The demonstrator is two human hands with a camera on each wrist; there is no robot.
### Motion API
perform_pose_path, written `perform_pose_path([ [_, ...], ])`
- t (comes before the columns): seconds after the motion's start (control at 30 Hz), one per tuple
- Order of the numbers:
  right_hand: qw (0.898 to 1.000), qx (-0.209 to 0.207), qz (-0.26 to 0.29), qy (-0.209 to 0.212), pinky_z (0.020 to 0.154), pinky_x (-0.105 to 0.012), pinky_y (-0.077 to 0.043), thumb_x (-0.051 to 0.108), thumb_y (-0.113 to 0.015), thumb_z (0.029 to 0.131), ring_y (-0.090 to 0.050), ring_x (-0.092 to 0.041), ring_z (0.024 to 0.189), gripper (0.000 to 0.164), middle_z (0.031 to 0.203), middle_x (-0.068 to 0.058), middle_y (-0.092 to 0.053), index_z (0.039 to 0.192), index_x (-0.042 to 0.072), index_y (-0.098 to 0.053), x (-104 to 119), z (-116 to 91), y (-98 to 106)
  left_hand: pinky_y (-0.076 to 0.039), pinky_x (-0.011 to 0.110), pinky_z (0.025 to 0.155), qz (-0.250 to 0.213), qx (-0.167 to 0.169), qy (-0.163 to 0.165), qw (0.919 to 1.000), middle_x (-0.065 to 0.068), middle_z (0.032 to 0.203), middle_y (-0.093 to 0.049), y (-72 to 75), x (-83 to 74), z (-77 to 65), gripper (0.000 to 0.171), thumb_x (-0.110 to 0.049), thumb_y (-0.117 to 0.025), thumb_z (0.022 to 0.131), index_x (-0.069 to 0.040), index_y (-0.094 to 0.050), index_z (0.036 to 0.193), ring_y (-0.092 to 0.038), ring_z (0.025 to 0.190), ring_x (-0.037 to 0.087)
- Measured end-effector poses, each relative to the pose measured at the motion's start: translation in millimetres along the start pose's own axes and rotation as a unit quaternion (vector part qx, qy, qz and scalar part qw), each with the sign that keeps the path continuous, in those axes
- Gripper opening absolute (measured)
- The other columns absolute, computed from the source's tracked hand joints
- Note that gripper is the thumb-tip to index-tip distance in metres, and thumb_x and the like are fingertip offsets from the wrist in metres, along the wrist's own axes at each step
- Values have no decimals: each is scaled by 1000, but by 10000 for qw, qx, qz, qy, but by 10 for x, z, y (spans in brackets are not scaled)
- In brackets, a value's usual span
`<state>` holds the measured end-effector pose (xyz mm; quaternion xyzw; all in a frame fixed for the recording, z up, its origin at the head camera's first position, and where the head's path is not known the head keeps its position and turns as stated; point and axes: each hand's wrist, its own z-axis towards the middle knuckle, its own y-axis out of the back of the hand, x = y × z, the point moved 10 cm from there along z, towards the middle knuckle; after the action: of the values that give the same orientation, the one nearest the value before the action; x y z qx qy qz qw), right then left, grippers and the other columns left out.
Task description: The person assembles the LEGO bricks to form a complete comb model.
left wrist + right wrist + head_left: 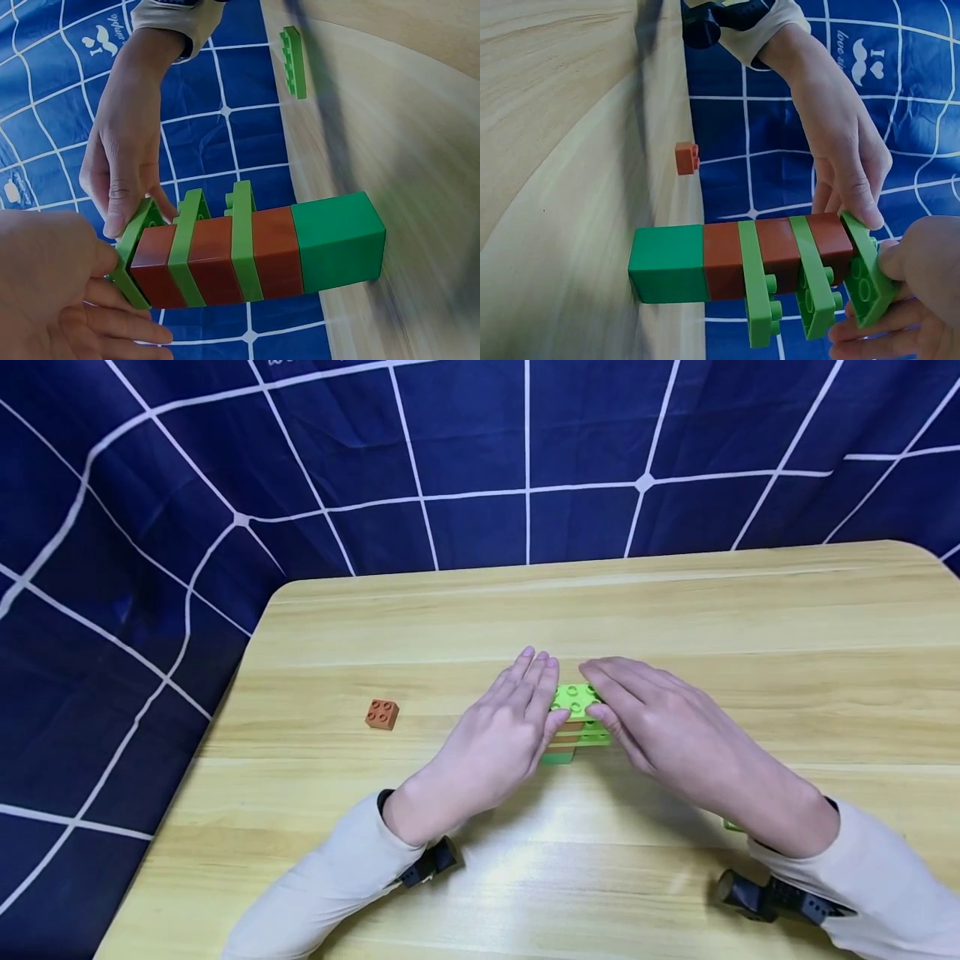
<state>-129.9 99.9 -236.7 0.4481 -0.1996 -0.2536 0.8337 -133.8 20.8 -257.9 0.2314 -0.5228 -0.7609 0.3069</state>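
A tower of toy building blocks stands upright on the table. Its base is a dark green block [337,240], and above that brown bricks [217,255] alternate with thin light green plates [754,285]. The topmost light green plate [574,700] sits slightly tilted on the uppermost brown brick [831,244], its studs facing up. My left hand [502,727] pinches this plate's left end between thumb and fingers. From the right, my right hand [667,718] pinches the other end, where the plate overhangs the bricks.
A loose brown brick [382,714] lies on the wooden table [315,827], left of my left hand. Another light green plate [294,64] lies on the right, mostly hidden under my right forearm in the head view. A blue curtain with white lines [465,452] hangs behind the table.
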Motion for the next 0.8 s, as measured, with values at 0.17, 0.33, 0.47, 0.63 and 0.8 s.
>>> perform_pose_path([
  [0.17,10000,-9,-21,-73,92,-55,-51,40,-21,107,-59,-41,110,64,117,-23,-63,122,-10,-58,-11,-12,-1,-23,35,117,-77,73,-9,9999,26,141,-45,-9,6,8,52,-25,-42,104,13,-39,139,-37,137,36],
  [0.33,10000,-50,-64,-41,92,-55,-51,40,-21,107,-59,-41,111,65,117,-24,-63,122,-11,-58,-4,-15,0,-23,36,118,-159,64,-26,9998,26,141,-45,-5,12,4,51,-25,-43,104,13,-40,139,-36,137,35],
  [0.47,9999,-54,-116,-39,91,-56,-51,41,-21,107,-59,-41,111,65,117,-24,-63,122,-11,-58,-2,-21,-4,-22,36,118,-211,3,-62,9998,27,141,-45,-1,10,3,51,-24,-44,104,13,-41,138,-36,137,36],
  [0.63,9998,-46,-163,-46,90,-57,-51,41,-20,106,-59,-42,111,66,116,-24,-64,121,-10,-59,-1,-25,-9,-21,35,118,-305,-63,-62,9995,27,141,-45,-15,11,-4,50,-23,-44,104,13,-41,138,-36,137,36],
  [0.8,9997,-75,-211,-14,89,-57,-52,41,-21,106,-59,-42,110,66,115,-25,-64,119,-10,-60,9,-28,-10,-20,35,119,-422,-118,1,9990,27,141,-44,-40,20,-17,49,-22,-44,104,13,-41,138,-35,138,35],
])
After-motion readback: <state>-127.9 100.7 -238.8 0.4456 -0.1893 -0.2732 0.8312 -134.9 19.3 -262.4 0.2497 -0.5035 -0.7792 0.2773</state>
